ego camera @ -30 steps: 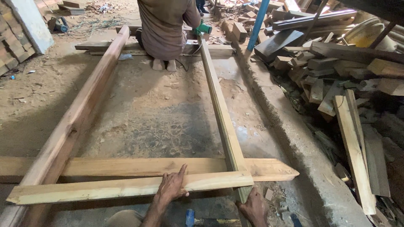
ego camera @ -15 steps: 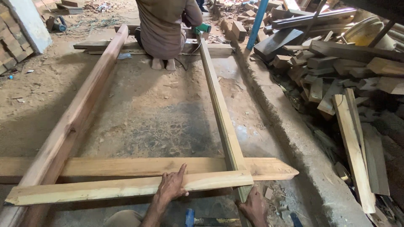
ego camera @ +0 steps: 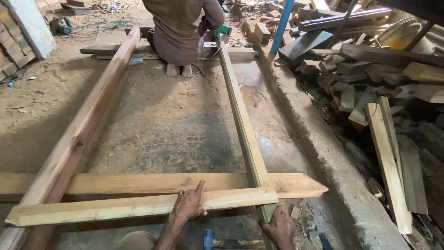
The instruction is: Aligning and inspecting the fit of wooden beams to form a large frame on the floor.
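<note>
In the head view, the left hand [ego camera: 188, 206] lies flat on the near plank [ego camera: 138, 207], fingers spread and released, the forefinger stretched up toward the cross plank [ego camera: 152, 183] just behind it. The right hand [ego camera: 279, 227] is at the near end of the right beam [ego camera: 243, 127], where that beam passes under the near plank's end; its fingers seem to press on the beam's end, though whether they clasp it I cannot tell at the frame's lower edge. The near plank rests across the left beam [ego camera: 78, 139] and the right beam, touching the cross plank along part of its length; the cross plank ends in a point on the right. Just below the hands lies a tool with a blue handle [ego camera: 209, 238], partly cut off. The beams lie on a dusty concrete floor [ego camera: 175, 120]. At the far end a second person [ego camera: 178, 28] squats with their back turned, beside a green tool [ego camera: 223, 30]. To the right lies a heap of offcuts [ego camera: 370, 78], past a blue pole [ego camera: 282, 25]; bricks [ego camera: 9, 55] stand at left.
</note>
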